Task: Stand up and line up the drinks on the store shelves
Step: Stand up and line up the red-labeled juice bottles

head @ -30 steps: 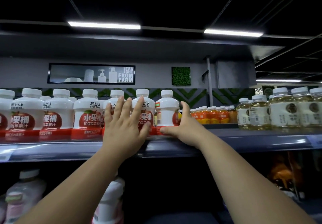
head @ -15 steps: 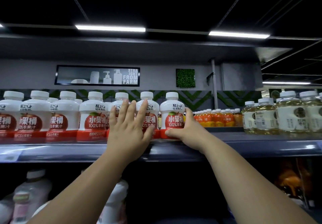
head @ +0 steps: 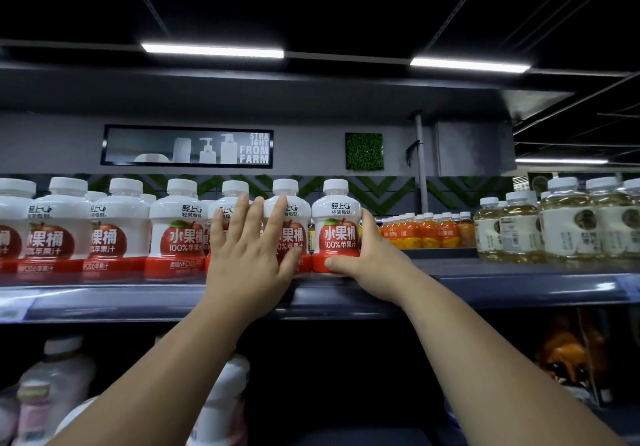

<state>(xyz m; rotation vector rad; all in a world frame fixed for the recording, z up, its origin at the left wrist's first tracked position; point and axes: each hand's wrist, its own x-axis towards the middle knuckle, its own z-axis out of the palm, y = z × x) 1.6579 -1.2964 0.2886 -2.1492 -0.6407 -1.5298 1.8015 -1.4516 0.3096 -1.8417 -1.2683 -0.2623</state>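
Note:
A row of white apple-juice bottles with red labels stands along the front of the grey shelf [head: 485,293]. My right hand [head: 367,262] grips the rightmost bottle [head: 337,223] at its base, label facing me. My left hand [head: 247,258] lies flat, fingers spread, against the fronts of the two bottles beside it, one being the second bottle from the right [head: 289,217]. More of the same bottles [head: 180,230] continue to the left, upright.
Small orange drink bottles [head: 426,234] sit further back on the shelf to the right. Pale yellow tea bottles [head: 561,227] stand at the far right. Pink-labelled bottles [head: 45,400] fill the lower shelf. A bare stretch of shelf lies right of my right hand.
The rightmost bottle has turned so its red label faces me. My view shifted slightly; both hands stay on the same bottles.

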